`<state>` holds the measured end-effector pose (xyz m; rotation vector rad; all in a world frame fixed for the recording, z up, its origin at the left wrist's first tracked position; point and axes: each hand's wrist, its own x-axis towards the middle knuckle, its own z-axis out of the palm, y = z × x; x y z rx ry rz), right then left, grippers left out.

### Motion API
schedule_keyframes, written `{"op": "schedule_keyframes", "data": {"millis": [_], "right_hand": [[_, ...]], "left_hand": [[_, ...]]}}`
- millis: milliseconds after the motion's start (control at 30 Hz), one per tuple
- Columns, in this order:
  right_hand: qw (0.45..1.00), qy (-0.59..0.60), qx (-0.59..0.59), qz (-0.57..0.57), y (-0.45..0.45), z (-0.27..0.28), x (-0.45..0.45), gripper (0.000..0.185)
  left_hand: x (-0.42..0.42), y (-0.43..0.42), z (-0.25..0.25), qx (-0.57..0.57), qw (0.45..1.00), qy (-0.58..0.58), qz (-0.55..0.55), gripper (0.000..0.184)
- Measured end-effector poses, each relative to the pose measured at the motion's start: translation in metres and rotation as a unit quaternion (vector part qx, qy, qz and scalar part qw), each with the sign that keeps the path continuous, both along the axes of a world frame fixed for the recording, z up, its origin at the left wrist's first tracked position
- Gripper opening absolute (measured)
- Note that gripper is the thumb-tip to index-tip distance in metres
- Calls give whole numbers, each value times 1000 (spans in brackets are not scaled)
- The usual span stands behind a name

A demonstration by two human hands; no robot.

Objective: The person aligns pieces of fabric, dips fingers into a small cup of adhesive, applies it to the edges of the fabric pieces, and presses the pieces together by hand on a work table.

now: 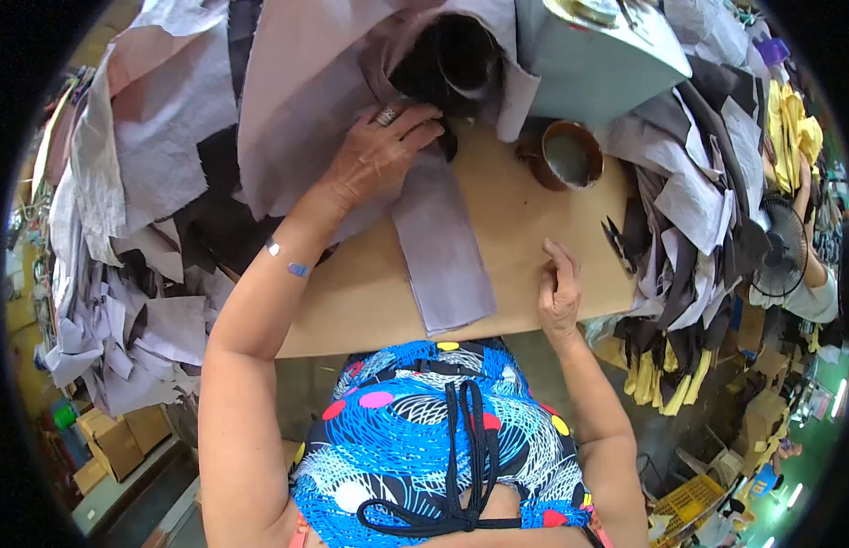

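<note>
Judged step in hand: steadying cloth [301, 110] and a strip [447, 247] at the table [351, 315] with the left hand [379, 151], beside a dark round shape [461, 59] not identifiable from this view. Judged to call next for flat, even control of the strip, with help at its near end from the right hand [560, 290].

Noted left fingers slightly spread and laid over the cloth, back of hand uppermost, tips close by the dark shape. Cannot tell pinch from mere press, with undersides hidden. Recorded right fingers as loosely curled, with nothing seen held; contact with the table not determinable.

Located strip on the table, running from beside the left fingertips toward the body, near end to the left of the right fingers and apart from them. Located cloth under and to the left of the left fingers. Sighted cup [538, 169] beyond the right fingers and snips [616, 242] to their right, both untouched.
</note>
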<state>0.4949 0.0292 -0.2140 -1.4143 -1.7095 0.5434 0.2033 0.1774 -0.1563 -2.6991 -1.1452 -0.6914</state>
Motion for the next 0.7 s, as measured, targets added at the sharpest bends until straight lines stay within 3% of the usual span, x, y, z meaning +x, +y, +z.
{"op": "schedule_keyframes", "data": {"millis": [100,200,267,333,400,500,600,667,700], "right_hand": [[998,-57,29,14,1,-1,-2,50],[998,-31,-58,-6,-4,-4,-2,49],[997,-34,-70,-9,-4,-5,-1,49],[997,-28,-73,-8,-3,-7,-1,50],[997,-15,-69,-9,-4,-10,-2,50],[995,1,-98,-8,-5,-12,-1,50],[996,-20,-90,-12,-3,-15,1,51],[996,-34,-83,-1,-2,-13,2,51],[996,-41,-80,5,-2,-13,2,51]], "left_hand": [[8,2,42,48,987,58,139,31],[9,34,42,150,954,40,257,23],[17,53,21,50,921,-144,359,27],[16,53,45,-182,930,103,301,36],[10,61,15,-110,958,-173,200,41],[13,26,99,0,968,-166,189,43],[-3,32,150,109,963,-156,190,31],[-18,22,215,-48,962,-156,218,28],[-31,24,231,-22,965,-129,225,27]]}}
